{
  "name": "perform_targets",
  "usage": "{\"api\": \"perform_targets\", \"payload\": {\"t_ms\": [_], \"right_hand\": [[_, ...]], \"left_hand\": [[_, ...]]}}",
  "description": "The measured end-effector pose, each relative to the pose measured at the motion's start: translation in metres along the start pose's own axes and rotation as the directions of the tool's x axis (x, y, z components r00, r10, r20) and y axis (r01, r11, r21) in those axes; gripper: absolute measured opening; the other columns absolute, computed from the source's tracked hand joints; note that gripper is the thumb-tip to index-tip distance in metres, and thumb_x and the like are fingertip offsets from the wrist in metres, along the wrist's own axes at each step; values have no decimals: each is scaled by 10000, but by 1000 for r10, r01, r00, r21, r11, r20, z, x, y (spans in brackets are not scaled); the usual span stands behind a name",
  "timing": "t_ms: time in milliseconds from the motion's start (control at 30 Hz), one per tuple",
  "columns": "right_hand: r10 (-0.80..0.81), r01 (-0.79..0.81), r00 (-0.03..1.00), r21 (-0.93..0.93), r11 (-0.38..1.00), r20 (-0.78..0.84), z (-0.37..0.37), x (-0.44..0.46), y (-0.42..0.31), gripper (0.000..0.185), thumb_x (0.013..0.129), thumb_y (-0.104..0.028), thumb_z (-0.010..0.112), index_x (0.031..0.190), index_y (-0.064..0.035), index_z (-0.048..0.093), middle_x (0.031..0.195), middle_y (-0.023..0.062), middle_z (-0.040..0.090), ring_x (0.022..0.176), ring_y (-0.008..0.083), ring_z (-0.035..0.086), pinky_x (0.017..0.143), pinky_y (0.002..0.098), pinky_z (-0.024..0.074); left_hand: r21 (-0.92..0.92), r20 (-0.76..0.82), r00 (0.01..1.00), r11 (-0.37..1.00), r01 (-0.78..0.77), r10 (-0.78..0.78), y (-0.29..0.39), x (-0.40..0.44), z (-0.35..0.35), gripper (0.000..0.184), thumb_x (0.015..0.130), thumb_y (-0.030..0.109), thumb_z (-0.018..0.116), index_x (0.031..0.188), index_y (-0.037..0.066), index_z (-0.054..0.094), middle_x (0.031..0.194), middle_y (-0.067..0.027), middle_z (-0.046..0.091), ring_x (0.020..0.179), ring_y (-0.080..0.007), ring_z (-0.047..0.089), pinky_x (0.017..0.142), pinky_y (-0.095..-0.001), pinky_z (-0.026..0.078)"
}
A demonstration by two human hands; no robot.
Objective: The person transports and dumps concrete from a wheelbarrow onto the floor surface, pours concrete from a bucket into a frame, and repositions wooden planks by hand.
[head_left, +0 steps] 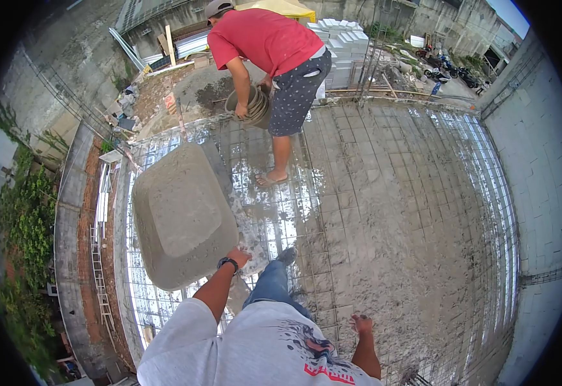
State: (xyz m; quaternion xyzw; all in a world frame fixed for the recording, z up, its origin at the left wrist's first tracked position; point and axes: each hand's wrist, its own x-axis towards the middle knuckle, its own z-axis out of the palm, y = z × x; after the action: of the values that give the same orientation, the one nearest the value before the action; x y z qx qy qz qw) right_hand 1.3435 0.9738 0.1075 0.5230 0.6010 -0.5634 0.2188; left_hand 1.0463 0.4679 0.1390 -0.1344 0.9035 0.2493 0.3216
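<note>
A large tub coated in grey cement lies on the left of the wire-mesh floor. My left hand, with a dark watch at its wrist, is at the tub's lower right edge, its fingers closed on the rim. Out to the lower right, my right hand hangs over the wet concrete with its fingers apart and nothing in them. Both hands are well apart from the co-worker.
A person in a red shirt bends over ahead, holding stacked buckets. Pale blocks are piled behind. Exposed rebar mesh crosses the floor near my feet. A ladder lies beyond the left edge; a block wall stands right.
</note>
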Motion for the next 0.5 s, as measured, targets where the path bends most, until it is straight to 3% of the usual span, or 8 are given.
{"api": "perform_targets", "payload": {"t_ms": [67, 167, 267, 500], "right_hand": [[-14, 14, 1000, -2, 1000, -17, 0, 0, 3, 180, 825, -165, 669, 857, -19, 569, 695, 99, 632, 522, 161, 584, 411, 271, 417], [-21, 21, 1000, 24, 999, -11, -6, -1, 15, 175, 831, -161, 661, 854, -15, 569, 680, 103, 627, 510, 164, 576, 402, 272, 408], [6, -7, 1000, 71, 997, 15, -5, -1, 17, 189, 839, -170, 655, 870, -4, 570, 676, 108, 628, 520, 181, 587, 412, 281, 419], [58, -58, 997, -1, 998, 49, 0, 0, 24, 237, 862, -201, 635, 932, 19, 580, 763, 175, 667, 557, 229, 627, 447, 312, 470]], "left_hand": [[-13, 26, 998, 998, -55, 56, 8, -23, -7, 786, 752, 540, 662, 1250, -38, 473, 1234, -193, 552, 1143, -316, 540, 973, -359, 411], [-63, -2, 996, 994, 91, -91, 29, -59, -16, 644, 726, 479, 704, 1206, 71, 569, 1250, -176, 542, 1116, -320, 553, 964, -379, 420], [-137, -73, 997, 991, -1, -9, -31, -14, 35, 771, 733, 419, 740, 1241, -62, 418, 1185, -151, 599, 1068, -254, 596, 923, -329, 447], [-338, -87, 996, 941, -12, -19, -27, -33, 29, 659, 722, 388, 754, 1192, -7, 513, 1126, -145, 628, 1017, -245, 619, 900, -334, 462]]}}
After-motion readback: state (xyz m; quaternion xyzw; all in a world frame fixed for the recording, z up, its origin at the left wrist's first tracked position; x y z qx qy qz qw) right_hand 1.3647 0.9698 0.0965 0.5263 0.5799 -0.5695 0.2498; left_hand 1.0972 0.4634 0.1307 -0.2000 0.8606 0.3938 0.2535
